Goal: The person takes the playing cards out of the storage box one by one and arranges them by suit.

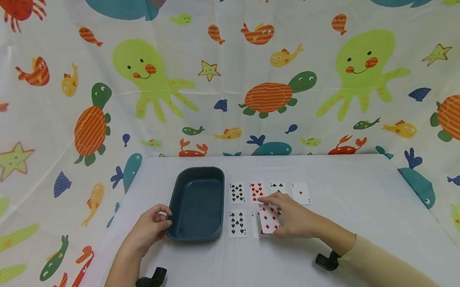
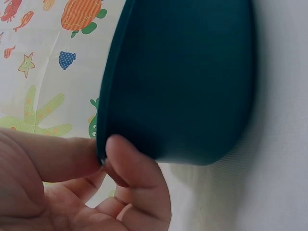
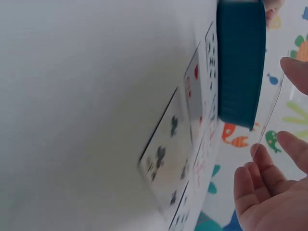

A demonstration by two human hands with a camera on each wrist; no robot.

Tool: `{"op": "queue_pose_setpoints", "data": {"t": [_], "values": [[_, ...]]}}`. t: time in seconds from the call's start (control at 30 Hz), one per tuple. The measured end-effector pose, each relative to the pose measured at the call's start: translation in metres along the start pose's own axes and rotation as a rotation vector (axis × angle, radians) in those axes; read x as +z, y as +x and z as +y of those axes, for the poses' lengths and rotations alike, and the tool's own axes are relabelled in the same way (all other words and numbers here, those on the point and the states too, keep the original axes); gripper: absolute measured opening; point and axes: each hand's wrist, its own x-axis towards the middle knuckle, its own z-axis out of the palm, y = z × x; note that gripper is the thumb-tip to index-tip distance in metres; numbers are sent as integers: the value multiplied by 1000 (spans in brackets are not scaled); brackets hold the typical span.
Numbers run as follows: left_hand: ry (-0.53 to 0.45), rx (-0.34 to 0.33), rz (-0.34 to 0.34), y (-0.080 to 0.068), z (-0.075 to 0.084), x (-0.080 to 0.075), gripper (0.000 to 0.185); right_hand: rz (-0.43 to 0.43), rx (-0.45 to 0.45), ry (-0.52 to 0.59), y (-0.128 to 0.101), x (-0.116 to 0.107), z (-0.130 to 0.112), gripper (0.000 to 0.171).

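Note:
My left hand (image 1: 150, 228) pinches the left rim of a dark teal rectangular tray (image 1: 171, 207) between thumb and fingers; the left wrist view shows the tray wall (image 2: 178, 82) close up. The tray stands on the table with nothing inside. A playing card with red diamonds (image 1: 269, 219) is held by its edges in my right hand (image 1: 298, 218), raised over the lower row of cards. Seen from the right wrist, that card is nearly edge-on between thumb and fingers (image 3: 269, 173). Beneath it, a clubs card (image 3: 163, 154) and a red-suited card (image 3: 193, 91) lie partly hidden in the head view.
Right of the tray, the upper row has a spades card (image 1: 237, 193), a hearts card (image 1: 256, 190), a clubs card (image 1: 278, 187) and an ace of diamonds (image 1: 301, 193). A nine of spades (image 1: 237, 223) starts the lower row. Behind the white table (image 1: 353, 189) hangs a sea-animal curtain (image 1: 217, 44).

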Motion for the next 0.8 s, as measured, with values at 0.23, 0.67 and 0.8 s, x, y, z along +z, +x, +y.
{"op": "queue_pose_setpoints", "data": {"t": [0.23, 0.67, 0.8], "values": [[-5, 0, 2, -1, 0, 0, 23, 12, 62, -9, -22, -12, 22, 91], [-5, -8, 10, -1, -1, -1, 22, 40, 155, -34, -53, -19, 62, 90], [-7, -3, 7, 0, -1, -2, 22, 52, 152, -85, -59, -20, 71, 90]]}}
